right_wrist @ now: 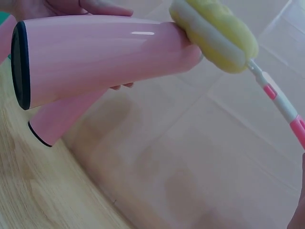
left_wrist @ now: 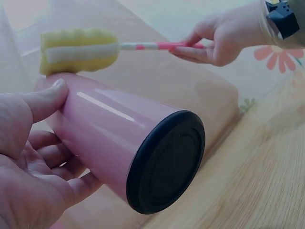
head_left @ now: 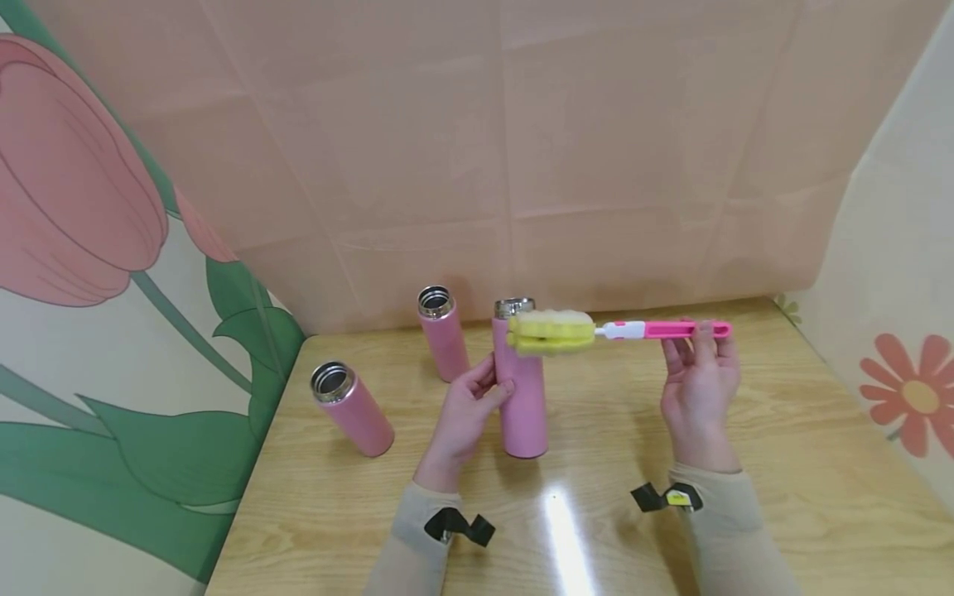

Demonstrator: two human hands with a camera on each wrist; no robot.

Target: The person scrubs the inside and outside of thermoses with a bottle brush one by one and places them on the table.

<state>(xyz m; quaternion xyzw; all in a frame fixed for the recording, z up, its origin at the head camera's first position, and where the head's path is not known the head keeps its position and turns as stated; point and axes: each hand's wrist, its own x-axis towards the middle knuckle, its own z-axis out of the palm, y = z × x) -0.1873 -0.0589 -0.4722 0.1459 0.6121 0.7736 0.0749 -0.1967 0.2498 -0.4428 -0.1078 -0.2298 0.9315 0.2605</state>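
At the far left hangs a wall cloth [head_left: 89, 174] printed with pink tulips and green leaves. Beside it, at the left edge of the wooden table [head_left: 790, 463], a pink bottle [head_left: 361, 420] stands with its steel-rimmed mouth uncovered. Farther back and a little to the right, a second pink bottle [head_left: 445, 343] stands near the foot of the peach backdrop [head_left: 656, 165], its mouth uncovered too.

Next comes the left hand [head_left: 462, 414], its thumb and fingers curled around the side of a third, pink bottle, the held bottle [head_left: 525, 414], spread only as wide as its body. The held bottle is raised off the table, steel neck away from the person; faint marks on its black base [left_wrist: 167, 162] are too blurred to read.

To its right, a bottle brush [head_left: 620, 329] lies level in the air. The yellow and white sponge head [head_left: 551, 327] is outside the held bottle, across its neck end; whether they touch I cannot tell. The pink and white handle runs rightward to the right hand [head_left: 699, 393], whose thumb and fingers close in a pinch near the handle's end.

At the far right, a wall bears a printed red flower [head_left: 918, 397].
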